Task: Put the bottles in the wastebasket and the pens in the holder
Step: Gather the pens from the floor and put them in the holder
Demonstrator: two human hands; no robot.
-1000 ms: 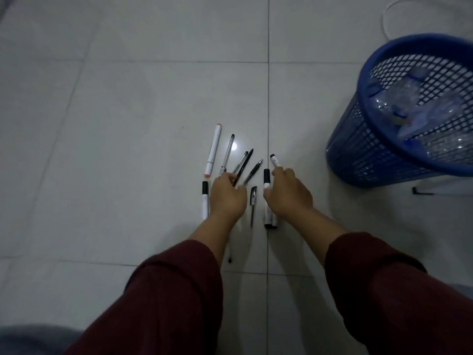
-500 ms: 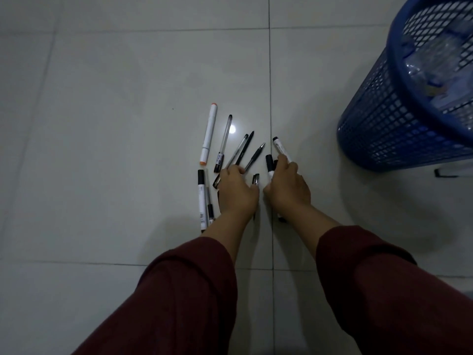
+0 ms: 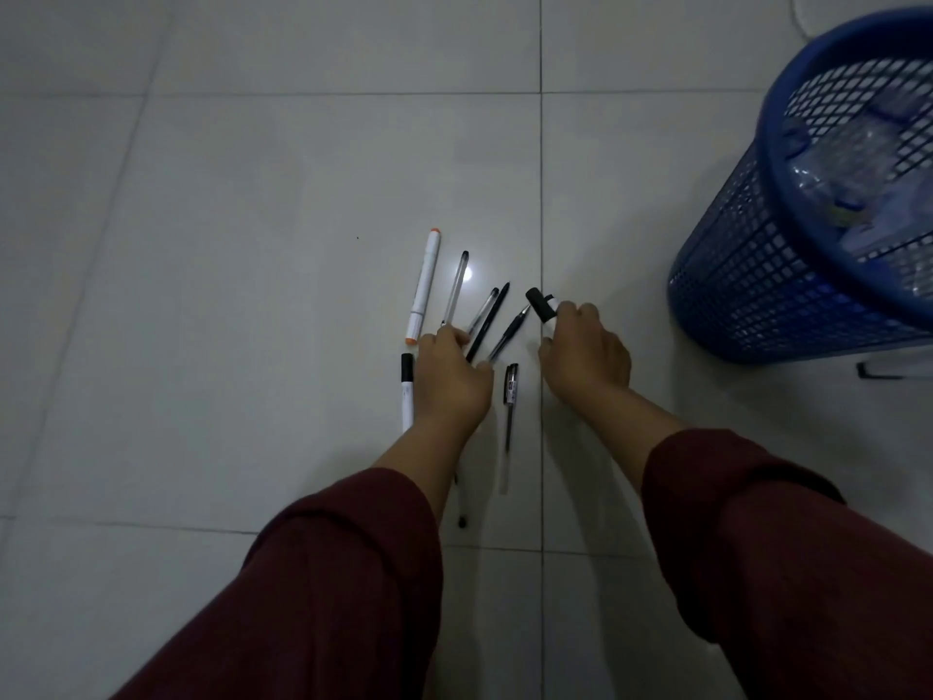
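Right hand [image 3: 585, 353]: our grip closed around marker [image 3: 541, 304], cap tilted up-left. Left hand [image 3: 451, 376]: fingers on thin pens [image 3: 484, 323], which point away; hold uncertain. Holder unseen.

The floor [image 3: 262, 184] is pale glossy tile with thin grout lines, one running straight up the middle. A scatter of pens lies flat on it — a white marker with orange ends [image 3: 423, 285], a clear pen [image 3: 455, 286] beside it, then a slim clear pen [image 3: 483, 308], a black pen [image 3: 488, 320] and another dark pen [image 3: 510, 331], fanned close together. Nearer in lie a black-capped white marker [image 3: 407, 389] and a clipped gel pen [image 3: 509, 421]. A blue mesh wastebasket [image 3: 757, 275] stands on the tiles well off to the right.
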